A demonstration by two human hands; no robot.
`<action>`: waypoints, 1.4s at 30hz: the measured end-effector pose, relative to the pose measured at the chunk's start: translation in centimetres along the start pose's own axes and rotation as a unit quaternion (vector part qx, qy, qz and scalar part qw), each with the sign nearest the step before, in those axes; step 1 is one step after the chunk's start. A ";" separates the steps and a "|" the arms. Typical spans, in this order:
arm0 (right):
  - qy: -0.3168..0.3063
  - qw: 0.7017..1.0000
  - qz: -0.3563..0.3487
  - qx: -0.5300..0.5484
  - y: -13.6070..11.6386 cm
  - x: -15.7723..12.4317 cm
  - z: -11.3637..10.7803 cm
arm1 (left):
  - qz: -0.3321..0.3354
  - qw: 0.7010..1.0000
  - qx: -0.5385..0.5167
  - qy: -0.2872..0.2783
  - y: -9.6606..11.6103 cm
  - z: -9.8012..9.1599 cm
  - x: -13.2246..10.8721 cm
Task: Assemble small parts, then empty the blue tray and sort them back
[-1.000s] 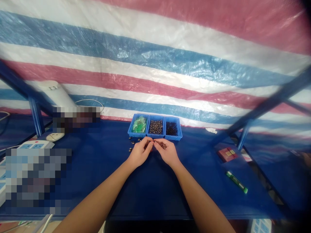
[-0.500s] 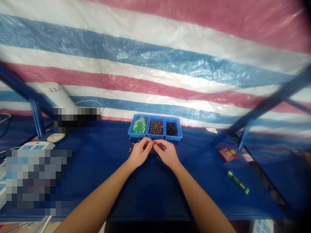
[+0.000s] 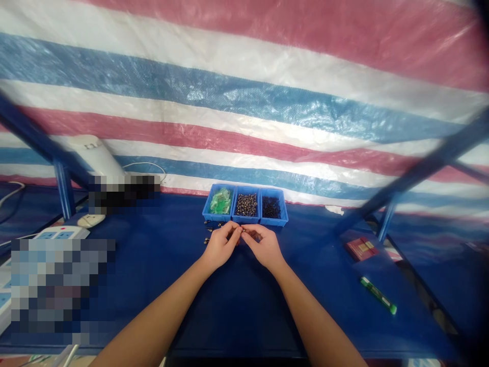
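Observation:
My left hand [image 3: 221,246] and my right hand [image 3: 264,246] meet over the blue table [image 3: 160,265], fingertips pinched together on a small dark metal part [image 3: 242,231] held between them. Just beyond the hands stand three small blue bins side by side: the left bin [image 3: 218,201] holds green pieces, the middle bin [image 3: 246,204] brownish metal parts, the right bin [image 3: 272,207] black screws. Several small dark assembled parts [image 3: 211,226] lie on the table in front of the left bin, beside my left hand.
A green marker [image 3: 378,295] and a red box [image 3: 360,248] lie at the right. A white power strip [image 3: 61,233] and a white mouse-like object [image 3: 90,220] sit at the left. Blue frame struts [image 3: 416,171] cross both sides. A striped tarp [image 3: 244,102] hangs behind.
The view has shifted slightly, so the bins and hands sit a little lower in the picture. Both hands stay pinched together on the small part; fingers shift only slightly.

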State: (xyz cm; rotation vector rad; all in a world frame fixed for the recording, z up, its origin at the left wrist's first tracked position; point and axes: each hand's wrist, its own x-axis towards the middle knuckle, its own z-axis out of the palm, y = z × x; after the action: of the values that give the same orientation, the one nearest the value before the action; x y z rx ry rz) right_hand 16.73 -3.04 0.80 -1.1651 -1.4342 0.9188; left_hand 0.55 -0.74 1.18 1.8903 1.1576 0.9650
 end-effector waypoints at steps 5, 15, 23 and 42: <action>-0.015 1.000 -0.005 -0.006 -0.1 -0.2 0.1 | 0.002 1.000 0.024 0.006 -0.2 0.0 0.1; 0.004 1.000 0.003 -0.012 0.1 -0.1 -0.1 | -0.001 1.000 -0.015 0.016 -0.1 0.1 0.0; 0.005 1.000 -0.006 -0.010 0.0 -0.2 0.1 | -0.008 0.999 -0.028 0.016 -0.1 0.0 -0.1; 0.006 0.999 -0.025 -0.032 -0.3 -0.2 -0.1 | 0.002 0.999 -0.033 -0.001 0.0 0.4 -0.1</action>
State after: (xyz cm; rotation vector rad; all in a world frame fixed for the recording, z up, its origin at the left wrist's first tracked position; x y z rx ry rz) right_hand 16.79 -3.32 1.08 -1.1740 -1.4857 0.8351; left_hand 0.86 -0.90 1.02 1.8420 1.1069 0.9916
